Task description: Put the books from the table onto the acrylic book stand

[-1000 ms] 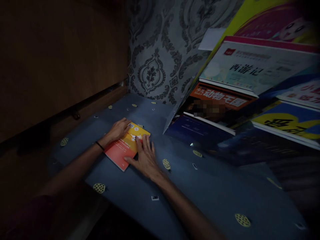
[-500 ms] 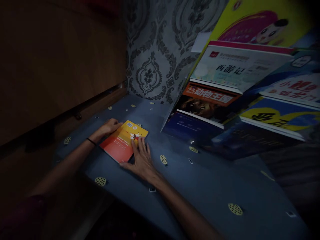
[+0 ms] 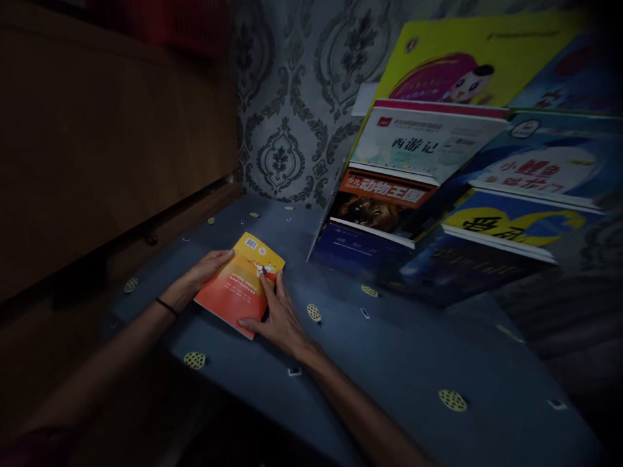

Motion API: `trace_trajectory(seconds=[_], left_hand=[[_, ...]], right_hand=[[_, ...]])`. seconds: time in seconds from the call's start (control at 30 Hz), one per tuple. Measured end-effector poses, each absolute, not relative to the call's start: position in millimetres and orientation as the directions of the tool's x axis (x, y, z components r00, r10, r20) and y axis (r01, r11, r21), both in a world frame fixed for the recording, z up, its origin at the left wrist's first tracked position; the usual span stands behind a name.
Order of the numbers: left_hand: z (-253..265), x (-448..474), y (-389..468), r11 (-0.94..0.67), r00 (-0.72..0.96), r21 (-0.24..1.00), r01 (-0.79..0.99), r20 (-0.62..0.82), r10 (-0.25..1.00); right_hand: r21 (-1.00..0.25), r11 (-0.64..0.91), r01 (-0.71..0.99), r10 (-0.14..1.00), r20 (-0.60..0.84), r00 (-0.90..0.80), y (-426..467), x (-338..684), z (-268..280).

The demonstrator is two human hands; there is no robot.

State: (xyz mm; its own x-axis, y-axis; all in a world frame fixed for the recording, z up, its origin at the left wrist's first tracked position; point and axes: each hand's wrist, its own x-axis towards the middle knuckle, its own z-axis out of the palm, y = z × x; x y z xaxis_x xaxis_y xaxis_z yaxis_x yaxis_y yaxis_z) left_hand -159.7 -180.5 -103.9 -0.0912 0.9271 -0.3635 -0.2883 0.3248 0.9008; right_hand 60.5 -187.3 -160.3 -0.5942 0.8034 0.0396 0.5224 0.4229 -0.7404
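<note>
A yellow-to-red paperback book [image 3: 238,279] shows its back cover, with a barcode near its far edge. My left hand [image 3: 210,267] grips the book's left edge, fingers mostly beneath and thumb along the side. On the opposite edge, my right hand [image 3: 280,314] has its thumb and index finger on the cover, while its other fingers wrap round the right side. The book looks slightly raised and tilted above the blue tabletop [image 3: 341,363]; how far it is off the surface I cannot tell.
To the right stands a rack of several books, among them a white book [image 3: 413,139], an orange animal book [image 3: 384,194] and a yellow book [image 3: 438,58]. A wooden cabinet [image 3: 117,143] borders the left side. Behind is a patterned wall [image 3: 282,155].
The book has tipped up a little and its near edge has come closer. My right hand has shifted its thumb onto the cover. The head view has turned slightly right.
</note>
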Motion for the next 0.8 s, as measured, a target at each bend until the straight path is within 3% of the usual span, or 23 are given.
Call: trace_trajectory(seconds=[0.13, 0.23, 0.33, 0.43, 0.53, 0.63, 0.8], left_hand=[[-103, -149, -187, 0.236, -0.119, 0.884, -0.404, -0.306, 0.944], [-105, -141, -186, 0.212, -0.111, 0.863, -0.458, -0.293, 0.95], [-111, -133, -183, 0.19, -0.113, 0.852, -0.488, -0.278, 0.954], [-118, -127, -180, 0.164, -0.105, 0.842, -0.514, -0.251, 0.962], [-121, -122, -177, 0.087, -0.138, 0.851, -0.518, -0.183, 0.973], [-117, -115, -172, 0.017, -0.137, 0.863, -0.505, -0.1, 0.986], [-114, -101, -168, -0.004, -0.076, 0.893, -0.451, -0.035, 0.996]], right_hand=[[-0.845, 0.362, 0.394, 0.836, 0.108, -0.538, -187, 64, -159], [-0.907, 0.37, 0.203, 0.829, 0.223, -0.512, -185, 66, -158], [-0.946, 0.325, -0.005, 0.81, 0.281, -0.514, -184, 72, -159], [-0.952, 0.295, -0.082, 0.811, 0.295, -0.505, -183, 82, -160], [-0.917, 0.397, -0.043, 0.813, 0.373, -0.448, -180, 97, -154], [-0.845, 0.524, 0.11, 0.798, 0.442, -0.408, -175, 112, -144], [-0.826, 0.506, 0.247, 0.834, 0.396, -0.384, -172, 128, -143]])
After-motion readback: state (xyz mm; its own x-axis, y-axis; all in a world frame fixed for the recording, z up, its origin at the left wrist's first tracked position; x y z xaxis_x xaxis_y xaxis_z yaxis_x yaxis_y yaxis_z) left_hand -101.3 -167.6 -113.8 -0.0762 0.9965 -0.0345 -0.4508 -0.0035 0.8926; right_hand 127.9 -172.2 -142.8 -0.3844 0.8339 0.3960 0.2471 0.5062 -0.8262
